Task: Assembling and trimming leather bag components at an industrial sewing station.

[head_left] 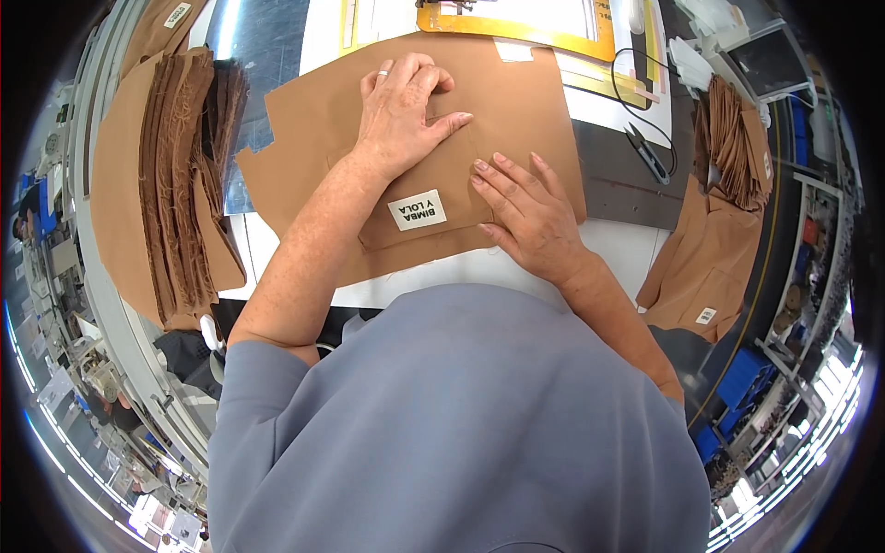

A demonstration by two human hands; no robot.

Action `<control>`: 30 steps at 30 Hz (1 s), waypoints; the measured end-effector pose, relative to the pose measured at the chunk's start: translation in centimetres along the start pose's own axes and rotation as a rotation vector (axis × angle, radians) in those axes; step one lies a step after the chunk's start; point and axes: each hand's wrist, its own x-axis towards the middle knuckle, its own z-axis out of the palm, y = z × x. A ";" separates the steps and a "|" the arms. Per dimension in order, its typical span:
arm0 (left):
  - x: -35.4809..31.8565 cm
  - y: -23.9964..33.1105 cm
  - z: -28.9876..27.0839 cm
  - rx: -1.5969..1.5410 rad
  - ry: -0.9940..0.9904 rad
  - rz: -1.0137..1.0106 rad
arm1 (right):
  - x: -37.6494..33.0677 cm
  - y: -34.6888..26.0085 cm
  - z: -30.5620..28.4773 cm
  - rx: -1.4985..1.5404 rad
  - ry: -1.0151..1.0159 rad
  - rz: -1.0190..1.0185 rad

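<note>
A brown fabric panel (pixel 521 101) lies flat in front of me, with notched corners. On it is a brown fabric piece like a patch pocket (pixel 406 238), bearing a white printed label (pixel 418 211). My left hand (pixel 402 112) rests on the panel beyond the label, fingers bent and thumb stretched out to the right. It wears a ring and shows nothing in its grip. To the right of the label, my right hand (pixel 530 214) lies on the brown cloth with its fingers extended and slightly apart. The cloth under both palms is hidden.
A yellow template frame (pixel 553 35) lies at the far edge of the panel. Thread snips (pixel 649 155) sit to its right, beside a dark cable (pixel 619 88). Stacked brown fabric pieces (pixel 175 184) stand at left. More brown pieces (pixel 705 249) hang at right.
</note>
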 end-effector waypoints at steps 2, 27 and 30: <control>0.1 -0.3 0.3 0.036 0.012 -0.071 | 0.1 0.1 0.1 -0.019 -0.012 -0.006; -6.6 -1.9 -14.0 -0.272 -0.121 -0.462 | -1.4 6.5 -1.5 -0.147 0.292 0.184; -4.0 -3.3 -19.6 -0.398 -0.222 -0.430 | -1.3 6.2 -1.8 -0.152 0.309 0.176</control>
